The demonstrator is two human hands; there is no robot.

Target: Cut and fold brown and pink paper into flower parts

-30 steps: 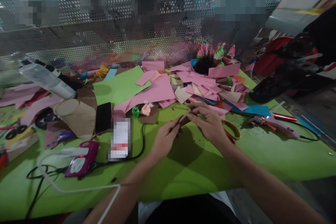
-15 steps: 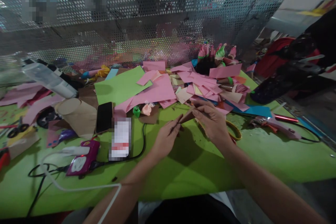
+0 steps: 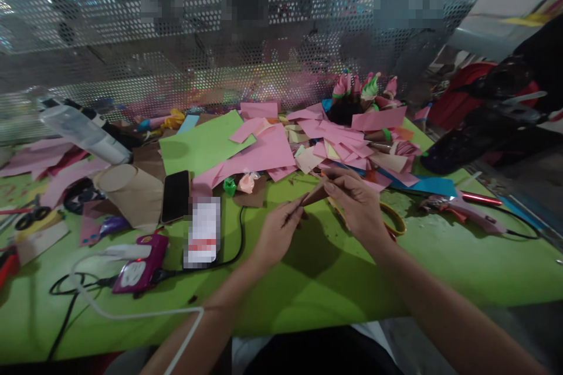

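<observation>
Both my hands meet above the green table (image 3: 334, 269) on a small brown folded paper piece (image 3: 313, 194). My left hand (image 3: 279, 228) pinches its left end with closed fingers. My right hand (image 3: 358, 204) has fingers curled round its right end. Just under my right hand lie yellow-handled scissors (image 3: 393, 220). A heap of pink paper sheets (image 3: 334, 140) lies right behind the hands.
A black phone (image 3: 175, 195), a paper cup (image 3: 128, 188) on its side and a magenta glue gun (image 3: 138, 269) with black cable lie at the left. A pink glue gun (image 3: 457, 210) rests at the right. A perforated metal screen (image 3: 220, 29) closes the table's far side.
My right hand has turned and slid a little right along the brown paper, which now shows as a wider folded wedge. My left hand has hardly moved.
</observation>
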